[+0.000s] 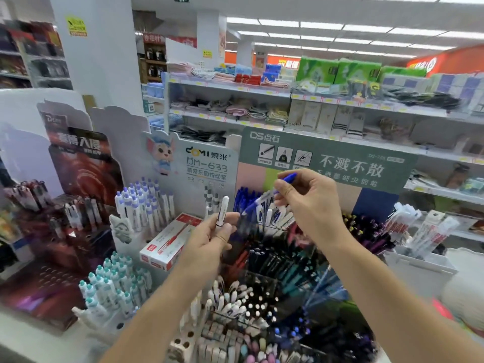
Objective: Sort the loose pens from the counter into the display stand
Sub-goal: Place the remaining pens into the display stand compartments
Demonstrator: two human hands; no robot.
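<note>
Blue pen [269, 196] pinched in right hand [306, 203], tilted above display stand [288, 258]; white pen [222, 212] gripped upright in left hand [213, 238]. Smooth, slim plastic barrels, packed tiers of near-identical blues: likely risks a slipped pinch, or landing in the wrong compartment.

We see a glossy white plastic pen [222, 210] and a smooth blue plastic pen [269, 195], printed matt cardboard on the display stand [340, 163], clear plastic dividers [264, 279] lower centre.
</note>
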